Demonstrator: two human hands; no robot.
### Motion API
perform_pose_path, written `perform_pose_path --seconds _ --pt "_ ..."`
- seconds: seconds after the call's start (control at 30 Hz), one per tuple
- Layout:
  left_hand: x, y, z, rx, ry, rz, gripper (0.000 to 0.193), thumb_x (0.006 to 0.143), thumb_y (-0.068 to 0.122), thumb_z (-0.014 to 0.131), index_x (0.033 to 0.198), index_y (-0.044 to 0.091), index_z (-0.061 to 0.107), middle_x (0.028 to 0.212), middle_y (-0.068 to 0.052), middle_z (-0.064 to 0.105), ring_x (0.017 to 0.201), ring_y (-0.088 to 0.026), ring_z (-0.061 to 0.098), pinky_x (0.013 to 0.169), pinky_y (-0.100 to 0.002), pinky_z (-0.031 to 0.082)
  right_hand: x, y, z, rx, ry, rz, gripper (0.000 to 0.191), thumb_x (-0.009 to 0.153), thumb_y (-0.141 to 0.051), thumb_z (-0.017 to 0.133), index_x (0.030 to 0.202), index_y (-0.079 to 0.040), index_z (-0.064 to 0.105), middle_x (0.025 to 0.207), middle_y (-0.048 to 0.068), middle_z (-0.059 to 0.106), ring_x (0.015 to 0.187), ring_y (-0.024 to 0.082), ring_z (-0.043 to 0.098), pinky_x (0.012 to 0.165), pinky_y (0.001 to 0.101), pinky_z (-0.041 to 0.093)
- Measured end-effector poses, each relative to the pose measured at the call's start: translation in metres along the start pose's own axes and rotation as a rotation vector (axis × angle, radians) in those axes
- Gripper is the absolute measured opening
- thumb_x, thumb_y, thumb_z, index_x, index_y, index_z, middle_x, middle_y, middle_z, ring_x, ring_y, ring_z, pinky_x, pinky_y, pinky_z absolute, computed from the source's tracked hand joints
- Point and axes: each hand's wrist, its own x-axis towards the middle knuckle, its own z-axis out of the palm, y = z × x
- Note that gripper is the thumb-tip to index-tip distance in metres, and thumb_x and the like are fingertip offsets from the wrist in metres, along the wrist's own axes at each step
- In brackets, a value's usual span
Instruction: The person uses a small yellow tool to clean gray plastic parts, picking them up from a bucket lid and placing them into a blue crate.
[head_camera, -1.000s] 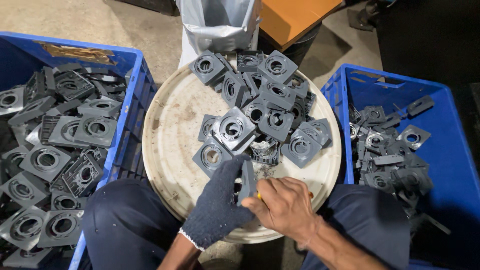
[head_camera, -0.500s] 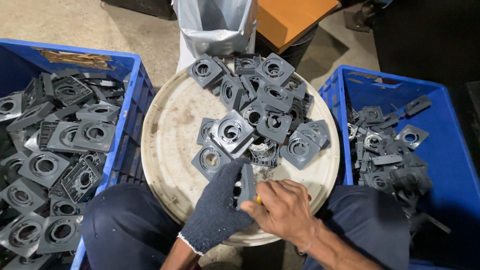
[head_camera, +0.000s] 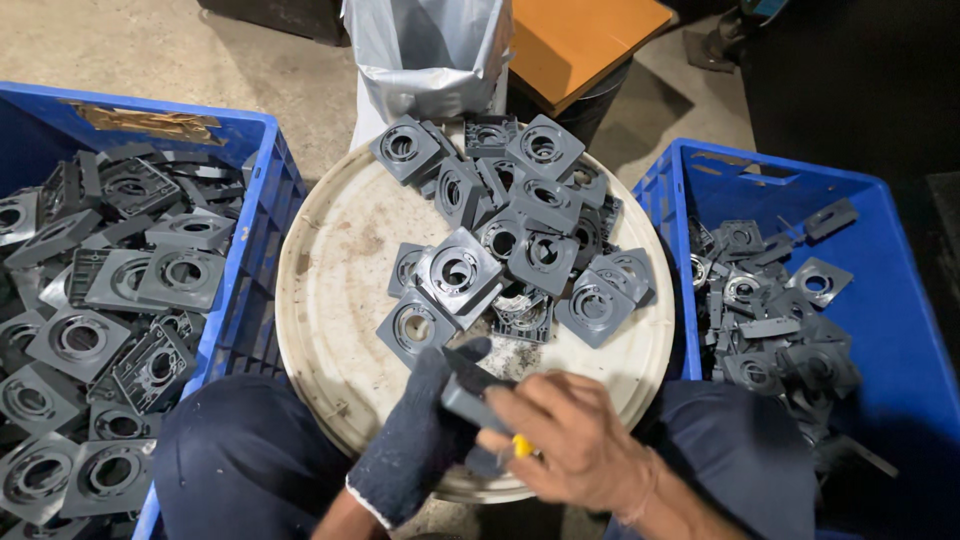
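Where concrete floor (head_camera: 200, 50) shows | round lid (head_camera: 330, 290) worktop | both hands' grip closed on grey part (head_camera: 465, 400)

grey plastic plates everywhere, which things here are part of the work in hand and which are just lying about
In hand:
gloved left hand
bare right hand
grey plate they hold
yellow-handled tool
plate pile
round white tray

Lying about:
grey bag
orange board
left blue crate
right blue crate

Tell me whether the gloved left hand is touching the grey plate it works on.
Touching: the head view shows the gloved left hand with fingers wrapped around the grey plate.
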Motion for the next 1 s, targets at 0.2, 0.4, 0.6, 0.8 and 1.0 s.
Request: perform_pose_path --seconds 0.2,0.4,0.6,0.8,1.0 --pt "-0.007 0.01 0.002 -0.007 0.087 0.066 0.064 0.095 0.035 0.053 0.151 0.006 0.042 0.137 -0.017 0.066 0.114 -0.025 0.067 0.094 -0.036 0.056 -0.001 0.01 -0.007 0.215 -0.067 0.244 0.054 0.099 -0.035 0.053 0.128 0.01 0.063 0.08 0.011 0.061 0.065 0.021 0.059 0.055 0.0372 0.047" --pt "-0.005 0.017 0.017 -0.401 -0.178 0.138 0.066 0.097 0.051 0.052 0.145 0.006 0.048 0.126 -0.024 0.067 0.104 -0.033 0.07 0.089 -0.046 0.061 -0.001 0.025 -0.011 0.344 0.047 0.569 0.037 0.107 -0.023 0.046 0.119 0.006 0.067 0.099 0.013 0.071 0.085 0.02 0.068 0.079 0.0318 0.053" --pt "-0.002 0.016 0.02 -0.138 -0.221 0.144 0.071 0.1 0.044 0.064 0.152 0.008 0.033 0.137 -0.025 0.06 0.111 -0.033 0.066 0.094 -0.049 0.06 0.001 0.026 -0.006 0.405 0.11 0.655 0.033 0.102 -0.021 0.055 0.119 0.006 0.065 0.099 0.01 0.07 0.085 0.015 0.065 0.077 0.0287 0.052" --pt "-0.001 0.023 0.016 0.796 0.027 0.295 0.114 0.064 0.033 0.093 0.159 0.009 0.034 0.144 -0.013 0.056 0.122 -0.025 0.065 0.094 -0.04 0.062 0.001 0.026 -0.004 0.37 0.03 0.557 0.03 0.103 -0.024 0.056 0.114 0.001 0.069 0.088 0.009 0.065 0.077 0.017 0.062 0.07 0.0307 0.051" --pt "-0.003 0.018 0.018 1.137 0.012 0.38 0.12 0.05 0.044 0.098 0.15 0.005 0.045 0.142 -0.014 0.057 0.132 -0.027 0.057 0.106 -0.04 0.05 -0.003 0.026 -0.004 0.278 0.041 0.555 0.024 0.105 -0.021 0.055 0.101 -0.001 0.068 0.074 0.009 0.063 0.063 0.02 0.062 0.06 0.0334 0.05"
